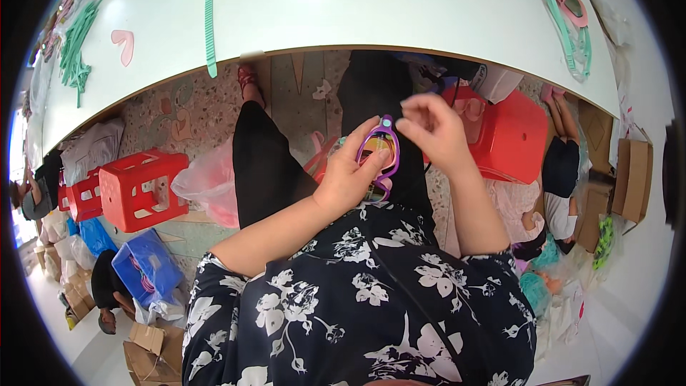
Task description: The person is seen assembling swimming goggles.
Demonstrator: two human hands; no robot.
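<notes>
Over my lap, my left hand [350,175] grips a pair of swim goggles with a purple frame [386,144] and orange mirrored lenses, thumb across one lens. The goggles stand lengthwise, one end pointing toward the table. Just right of their upper end is my right hand [436,132], raised with loosely curled fingers; a gap shows between thumb and fingertips, and nothing is visible in them. Part of the lower lens and frame is hidden by my left hand.
On the white table [321,7] lie a green strap [209,25], a pink curved piece [123,46], a bundle of green straps [77,50] and strapped goggles [564,7]. Red stools [143,189] stand below. Beside a blue crate [146,264] are other people and boxes.
</notes>
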